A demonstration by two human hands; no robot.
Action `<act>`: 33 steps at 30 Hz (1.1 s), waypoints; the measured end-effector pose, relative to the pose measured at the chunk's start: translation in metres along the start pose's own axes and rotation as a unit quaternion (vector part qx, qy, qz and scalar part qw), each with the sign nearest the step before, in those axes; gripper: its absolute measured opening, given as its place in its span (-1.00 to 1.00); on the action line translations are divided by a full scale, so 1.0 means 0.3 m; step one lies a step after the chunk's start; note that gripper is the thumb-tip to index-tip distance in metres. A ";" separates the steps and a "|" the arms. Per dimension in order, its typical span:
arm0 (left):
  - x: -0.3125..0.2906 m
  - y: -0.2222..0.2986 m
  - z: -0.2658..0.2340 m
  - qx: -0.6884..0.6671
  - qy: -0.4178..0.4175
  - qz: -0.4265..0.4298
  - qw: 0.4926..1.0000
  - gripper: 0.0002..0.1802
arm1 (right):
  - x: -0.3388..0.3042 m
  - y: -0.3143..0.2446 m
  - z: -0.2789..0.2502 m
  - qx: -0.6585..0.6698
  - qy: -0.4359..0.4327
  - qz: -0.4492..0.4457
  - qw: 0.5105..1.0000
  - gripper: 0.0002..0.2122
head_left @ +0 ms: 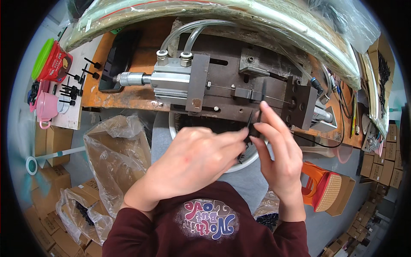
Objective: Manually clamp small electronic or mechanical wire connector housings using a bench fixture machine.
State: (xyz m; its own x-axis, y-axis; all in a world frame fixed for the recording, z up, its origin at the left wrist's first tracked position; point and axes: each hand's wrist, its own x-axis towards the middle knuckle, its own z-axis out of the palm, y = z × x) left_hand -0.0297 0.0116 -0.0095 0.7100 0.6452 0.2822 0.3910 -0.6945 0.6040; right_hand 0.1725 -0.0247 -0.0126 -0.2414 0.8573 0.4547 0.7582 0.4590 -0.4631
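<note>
Both my hands meet in front of a dark metal bench fixture [201, 83]. My left hand [199, 152] is closed, with a thin black piece [250, 121] at its fingertips. My right hand [280, 152] pinches another slim black stick-like piece [263, 91], which points up toward the fixture's clamp block [244, 93]. Motion blurs both pieces, and their exact shape cannot be made out. Below the hands a white round basin [233, 169] holds several black parts, largely hidden by my hands. A silver air cylinder [171, 83] is mounted on the fixture's left, and a thin rod runs rightward from it.
Black round-headed pins [72, 91] stand at the left beside a pink cup [46, 106] and a red tub [55, 62]. A dark phone-like slab [115, 68] lies near the cylinder. Plastic-wrapped material [222, 13] spans the back. An orange stool [319, 186] stands right; cartons [51, 184] are stacked left.
</note>
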 end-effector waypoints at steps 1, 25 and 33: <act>-0.016 -0.001 -0.003 -0.016 -0.042 -0.005 0.999 -0.73 | -0.002 0.009 0.016 -0.031 -0.013 -0.022 0.999 -0.72; -0.093 -0.083 0.204 -0.095 -0.144 -0.014 0.985 -0.44 | 0.580 0.181 -0.266 -0.114 0.177 -0.132 0.969 -0.86; -0.173 -0.106 0.209 -0.107 -0.098 -0.005 0.989 -0.52 | 0.863 0.479 -0.395 -0.349 -0.163 0.209 0.899 -0.79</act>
State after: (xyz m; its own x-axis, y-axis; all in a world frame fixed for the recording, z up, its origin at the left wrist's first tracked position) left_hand -0.0423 -0.0198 -0.0902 0.8146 0.5631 0.1392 0.2801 -0.5920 0.7557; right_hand 0.2907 0.2356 0.1286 0.0755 0.9958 0.0520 0.9917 -0.0805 0.1003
